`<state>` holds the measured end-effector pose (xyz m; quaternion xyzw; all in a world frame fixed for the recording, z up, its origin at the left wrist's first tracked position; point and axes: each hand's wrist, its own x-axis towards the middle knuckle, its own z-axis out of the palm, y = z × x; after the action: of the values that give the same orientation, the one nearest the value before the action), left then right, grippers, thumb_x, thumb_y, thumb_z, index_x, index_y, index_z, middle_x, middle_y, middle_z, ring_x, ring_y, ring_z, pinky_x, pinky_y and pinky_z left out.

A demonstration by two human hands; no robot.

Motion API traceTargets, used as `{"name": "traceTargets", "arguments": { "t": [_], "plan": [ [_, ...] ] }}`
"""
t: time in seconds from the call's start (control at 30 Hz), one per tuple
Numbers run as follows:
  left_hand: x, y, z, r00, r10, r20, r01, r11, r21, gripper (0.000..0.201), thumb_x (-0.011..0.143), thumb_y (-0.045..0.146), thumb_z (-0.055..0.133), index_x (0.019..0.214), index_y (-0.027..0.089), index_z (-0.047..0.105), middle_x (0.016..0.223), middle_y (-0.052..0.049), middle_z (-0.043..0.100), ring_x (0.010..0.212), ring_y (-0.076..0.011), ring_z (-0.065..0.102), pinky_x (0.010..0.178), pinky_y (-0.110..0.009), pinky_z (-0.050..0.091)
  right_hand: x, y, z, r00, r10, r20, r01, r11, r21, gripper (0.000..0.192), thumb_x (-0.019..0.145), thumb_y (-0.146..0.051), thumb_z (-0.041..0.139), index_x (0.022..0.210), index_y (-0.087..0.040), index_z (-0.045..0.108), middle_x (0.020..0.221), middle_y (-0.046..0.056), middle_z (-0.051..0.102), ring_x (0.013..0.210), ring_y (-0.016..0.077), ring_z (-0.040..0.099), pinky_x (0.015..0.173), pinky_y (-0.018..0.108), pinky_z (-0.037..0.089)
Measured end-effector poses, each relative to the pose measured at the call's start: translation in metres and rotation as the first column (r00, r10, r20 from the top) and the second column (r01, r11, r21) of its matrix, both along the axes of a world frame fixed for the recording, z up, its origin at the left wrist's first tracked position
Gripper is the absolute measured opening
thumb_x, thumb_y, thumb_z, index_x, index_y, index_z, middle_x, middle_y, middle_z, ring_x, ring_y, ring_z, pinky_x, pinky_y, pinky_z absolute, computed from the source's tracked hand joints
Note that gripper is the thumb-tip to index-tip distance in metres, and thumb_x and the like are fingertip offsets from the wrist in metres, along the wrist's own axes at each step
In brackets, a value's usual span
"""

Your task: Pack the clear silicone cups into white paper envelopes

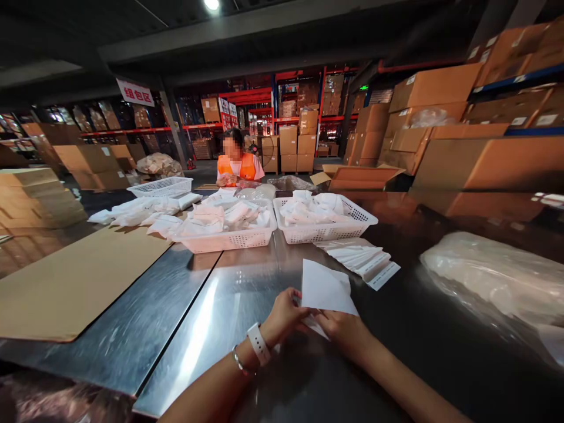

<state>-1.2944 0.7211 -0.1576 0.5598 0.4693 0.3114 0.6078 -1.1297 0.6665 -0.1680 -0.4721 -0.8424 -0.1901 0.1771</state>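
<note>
Left hand [284,317] & right hand [341,330] both pinch the white paper sheet [325,291] at its near edge, fingers curled shut on it, sheet raised off the steel table [229,317], prob. for folding. Stack of sheets [359,258] just beyond, within reach; white baskets [324,220] behind.

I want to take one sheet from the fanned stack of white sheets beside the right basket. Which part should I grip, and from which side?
Probably the near right end of the stack of white sheets. The sheets are fanned there, so single edges step out over the bare metal table. Come from the near right side, away from the white basket behind; the left hand and right hand already hold a white sheet.
</note>
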Motion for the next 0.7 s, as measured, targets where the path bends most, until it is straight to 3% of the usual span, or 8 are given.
{"name": "traceTargets", "arguments": {
  "t": [0.17,0.33,0.53,0.7],
  "plan": [
    [-0.003,-0.007,0.014,0.98,-0.032,0.198,0.059,0.989,-0.134,0.026,0.067,0.031,0.071,0.081,0.016,0.056,0.062,0.002,0.057,0.057,-0.0151,0.057,0.052,-0.028,0.049,-0.023,-0.018,0.012,0.996,-0.007,-0.085,0.021,0.986,0.167,0.021,0.09,-0.008,0.045,0.09,-0.016,0.064,0.08,0.006,0.066,0.071,0.0172,0.059,0.063,0.029,0.038],
    [-0.003,-0.017,0.024,0.909,-0.073,0.411,0.212,0.93,-0.302,0.011,0.063,0.018,0.062,0.068,0.016,0.052,0.055,0.005,0.05,0.05,-0.0076,0.046,0.051,-0.02,0.038,-0.033,-0.018,0.017,0.976,0.007,-0.216,0.034,0.982,0.183,0.019,0.093,-0.011,0.047,0.084,-0.019,0.062,0.076,0.003,0.061,0.074,0.0181,0.053,0.067,0.031,0.033],
    [-0.001,-0.017,0.023,0.908,-0.05,0.415,0.224,0.897,-0.382,0.014,0.06,0.009,0.054,0.058,0.017,0.043,0.048,0.008,0.037,0.044,-0.0035,0.032,0.046,-0.017,0.024,-0.037,-0.017,0.012,0.964,0.07,-0.255,-0.027,0.985,0.171,0.023,0.093,-0.008,0.045,0.078,-0.019,0.059,0.074,0.002,0.057,0.072,0.0186,0.048,0.068,0.031,0.03],
    [0.0,-0.019,0.022,0.905,-0.034,0.424,0.202,0.911,-0.358,0.011,0.064,0.009,0.054,0.062,0.016,0.046,0.052,0.006,0.041,0.047,-0.0045,0.035,0.046,-0.017,0.023,-0.04,-0.015,0.006,0.982,0.049,-0.181,-0.007,0.974,0.226,0.029,0.092,-0.004,0.036,0.077,-0.017,0.056,0.072,0.004,0.054,0.07,0.0196,0.044,0.066,0.033,0.029]
  ]
}}
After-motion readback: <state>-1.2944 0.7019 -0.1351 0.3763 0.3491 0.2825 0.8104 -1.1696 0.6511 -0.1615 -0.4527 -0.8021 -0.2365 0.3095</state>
